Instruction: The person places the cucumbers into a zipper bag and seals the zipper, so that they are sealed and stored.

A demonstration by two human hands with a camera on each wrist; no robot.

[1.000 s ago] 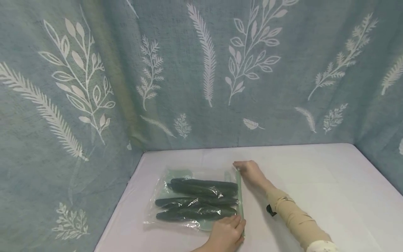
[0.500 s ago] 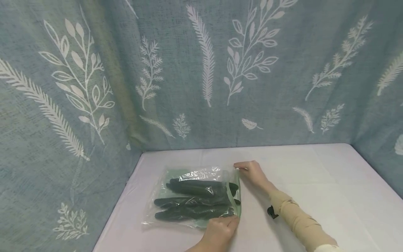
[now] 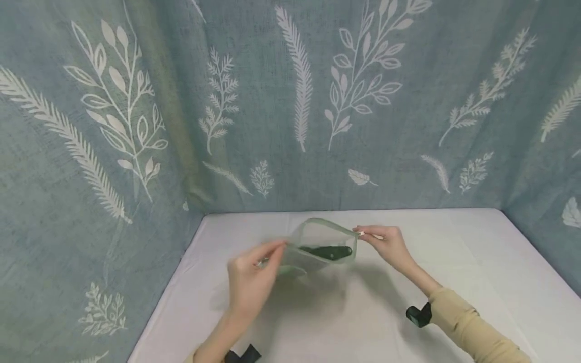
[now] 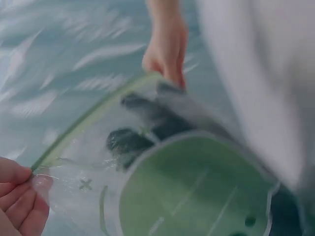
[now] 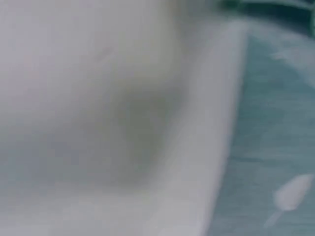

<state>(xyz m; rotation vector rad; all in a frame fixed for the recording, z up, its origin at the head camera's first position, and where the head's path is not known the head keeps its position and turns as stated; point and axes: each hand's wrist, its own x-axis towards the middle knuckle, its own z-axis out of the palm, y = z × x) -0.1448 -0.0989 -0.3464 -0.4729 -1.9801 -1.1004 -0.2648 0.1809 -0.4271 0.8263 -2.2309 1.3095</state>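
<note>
A clear zip bag (image 3: 313,262) with a green zip edge is held up above the table, its mouth spread and facing the head camera. Dark green cucumbers (image 3: 329,252) show through the mouth; in the left wrist view, several cucumbers (image 4: 152,115) lie behind the clear plastic, beside a large green printed patch (image 4: 192,182). My left hand (image 3: 251,280) pinches the near left part of the zip edge between thumb and fingers. At the opposite corner, my right hand (image 3: 386,247) pinches the zip end. The right wrist view is blurred and does not show the hand.
A white-covered table (image 3: 445,262) lies beneath the bag. Blue-green curtains (image 3: 254,101) with white leaf prints hang behind it and at both sides. Dark wrist devices (image 3: 418,315) sit on both wrists.
The bag of cucumbers was lying flat on the table; both hands have lifted it and turned its mouth toward the head camera. The zip edge has parted. The left hand moved left and up.
</note>
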